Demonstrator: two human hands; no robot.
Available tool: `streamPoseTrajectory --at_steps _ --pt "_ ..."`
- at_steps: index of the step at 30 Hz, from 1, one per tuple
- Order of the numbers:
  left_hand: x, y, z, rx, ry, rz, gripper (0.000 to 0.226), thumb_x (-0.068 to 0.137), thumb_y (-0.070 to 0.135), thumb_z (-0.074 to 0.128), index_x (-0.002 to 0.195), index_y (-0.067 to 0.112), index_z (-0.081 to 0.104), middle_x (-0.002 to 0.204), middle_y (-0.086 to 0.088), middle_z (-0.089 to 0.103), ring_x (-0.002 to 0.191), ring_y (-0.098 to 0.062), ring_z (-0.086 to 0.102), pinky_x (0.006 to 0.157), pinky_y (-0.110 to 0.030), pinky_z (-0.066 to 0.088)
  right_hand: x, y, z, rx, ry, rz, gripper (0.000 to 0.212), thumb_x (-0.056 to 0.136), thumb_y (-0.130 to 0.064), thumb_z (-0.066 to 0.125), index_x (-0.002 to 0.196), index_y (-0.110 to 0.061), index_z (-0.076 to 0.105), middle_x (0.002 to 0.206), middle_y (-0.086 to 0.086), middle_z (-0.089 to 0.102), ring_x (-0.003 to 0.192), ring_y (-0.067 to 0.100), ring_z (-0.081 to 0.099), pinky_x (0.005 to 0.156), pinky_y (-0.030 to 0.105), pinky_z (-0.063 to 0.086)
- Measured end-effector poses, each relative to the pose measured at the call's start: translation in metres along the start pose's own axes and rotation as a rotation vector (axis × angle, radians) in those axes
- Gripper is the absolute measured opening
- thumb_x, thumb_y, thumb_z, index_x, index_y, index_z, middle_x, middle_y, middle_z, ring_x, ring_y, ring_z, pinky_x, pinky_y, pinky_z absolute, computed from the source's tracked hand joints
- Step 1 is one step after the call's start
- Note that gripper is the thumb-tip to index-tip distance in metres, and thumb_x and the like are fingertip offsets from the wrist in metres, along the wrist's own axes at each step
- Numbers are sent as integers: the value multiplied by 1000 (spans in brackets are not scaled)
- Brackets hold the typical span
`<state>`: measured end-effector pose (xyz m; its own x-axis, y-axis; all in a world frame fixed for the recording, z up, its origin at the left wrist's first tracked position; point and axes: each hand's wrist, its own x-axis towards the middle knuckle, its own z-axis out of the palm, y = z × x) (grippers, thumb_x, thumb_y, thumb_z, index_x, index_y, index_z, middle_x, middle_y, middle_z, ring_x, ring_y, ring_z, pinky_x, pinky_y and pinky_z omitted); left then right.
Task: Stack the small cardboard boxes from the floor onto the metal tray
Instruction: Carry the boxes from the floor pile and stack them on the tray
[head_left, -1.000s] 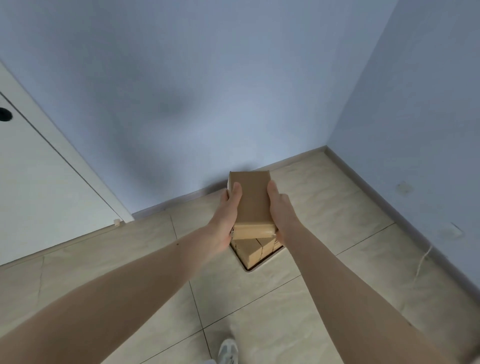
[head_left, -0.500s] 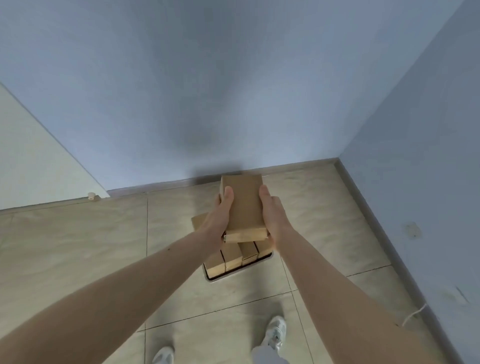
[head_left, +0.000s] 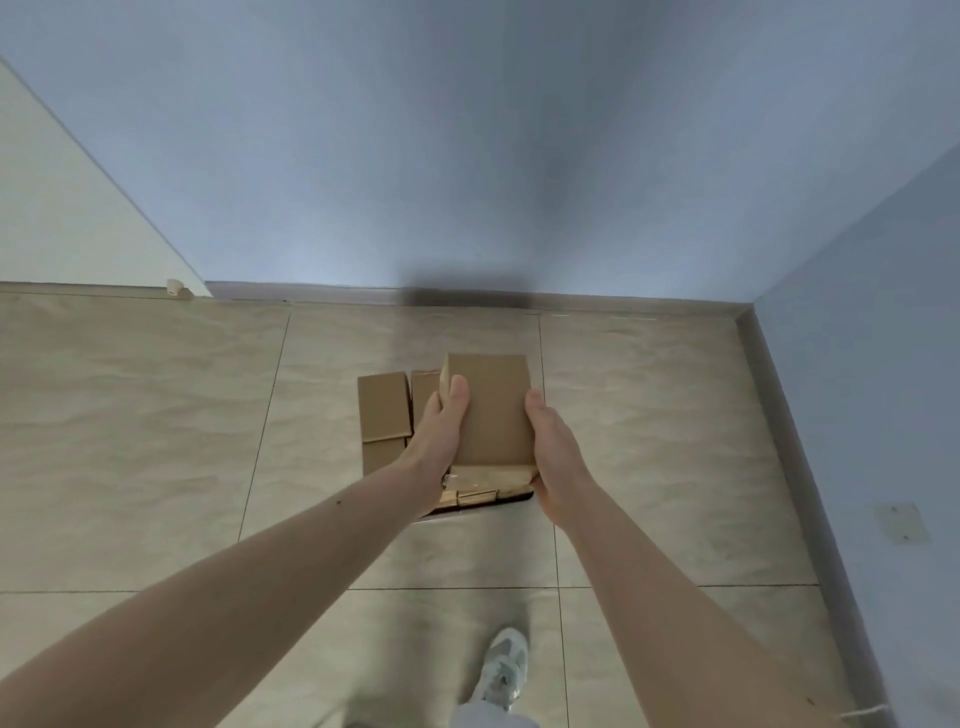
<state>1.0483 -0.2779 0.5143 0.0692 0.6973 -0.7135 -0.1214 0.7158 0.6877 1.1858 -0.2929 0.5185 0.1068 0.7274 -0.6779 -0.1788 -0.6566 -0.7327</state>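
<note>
I hold a small brown cardboard box (head_left: 493, 410) in both hands, above the right side of the stack. My left hand (head_left: 439, 441) grips its left edge with the thumb on top. My right hand (head_left: 553, 457) grips its right edge the same way. Below it several small cardboard boxes (head_left: 384, 410) stand side by side on the metal tray (head_left: 514, 498), of which only a dark strip of front rim shows. My hands and the held box hide most of the tray and the right-hand boxes.
The tray sits on a beige tiled floor near a blue wall (head_left: 467, 156), with a corner and skirting (head_left: 779, 415) to the right. A white door (head_left: 62, 208) stands at the left. My shoe (head_left: 501, 670) is below.
The view has tilted down and come closer to the stack. The held box has come lower over the right side of the boxes, and more of the left-hand boxes shows.
</note>
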Motion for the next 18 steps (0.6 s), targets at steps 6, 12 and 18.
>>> streamPoseTrajectory --at_steps 6,12,18 --pt "67 -75 0 11 13 -42 92 70 86 50 146 36 39 132 2 61 118 -23 61 107 -48 46 55 80 -18 49 -16 126 44 97 -60 50 129 -32 57 123 1 69 111 27 67 85 48 55" --pt "149 -155 -12 156 35 -12 72 92 69 49 145 21 43 131 -2 59 115 -23 60 104 -45 49 131 163 -30 27 55 85 33 99 -55 51 115 -27 55 116 3 68 106 28 67 93 58 54" --pt "222 -201 -35 346 70 134 64 93 46 67 144 16 45 134 -1 58 114 -17 57 95 -32 47 207 236 -37 -23 77 19 34 91 -65 57 109 -37 57 118 -1 68 108 27 67 93 59 54"
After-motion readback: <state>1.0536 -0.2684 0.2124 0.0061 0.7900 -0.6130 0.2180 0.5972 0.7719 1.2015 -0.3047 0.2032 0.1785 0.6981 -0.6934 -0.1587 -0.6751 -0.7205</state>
